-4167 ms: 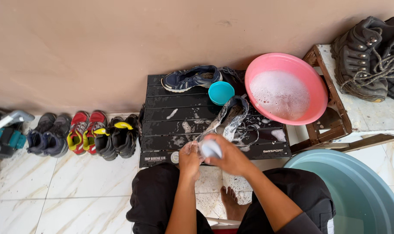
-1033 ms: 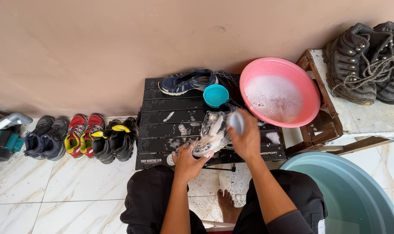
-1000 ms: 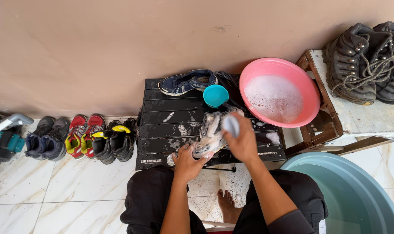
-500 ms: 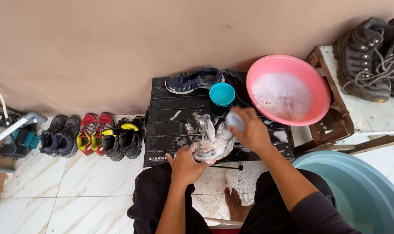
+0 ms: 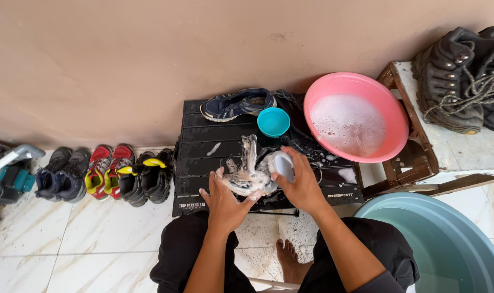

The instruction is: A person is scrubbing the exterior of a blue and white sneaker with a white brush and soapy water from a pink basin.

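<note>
Soapy shoe (image 5: 247, 173) lies on the black slatted table (image 5: 203, 141), at the table's near edge and about midway along it, directly ahead of the seated person. Its long axis looks to run roughly away from the person, tilted a little toward the table's left end, with one foam-covered end or flap standing up near the table's middle; toe and heel cannot be told apart under the suds. Left hand (image 5: 225, 203) sits at the shoe's near-left side, fingers spread and cupped against it, steadying it from below and behind. Right hand (image 5: 301, 187) is closed around a pale brush or scrub pad (image 5: 283, 165), pressed to the shoe's right flank. Both hands touch the shoe; the left is the holding hand, the right the working hand, and the brush meets the shoe from the table's right side. Beyond the shoe, toward the table's far edge: a small teal cup (image 5: 273, 121) and a dark blue sneaker (image 5: 237, 104) lying sideways. A pink basin (image 5: 388, 103) of foamy water overlaps the table's right end, near the right hand. Left of the table, a row of shoes (image 5: 103, 173) on the tiled floor. Right of the table, brown boots (image 5: 461, 76) on a low stand, and a large grey-green tub (image 5: 464, 249) at the near right.
</note>
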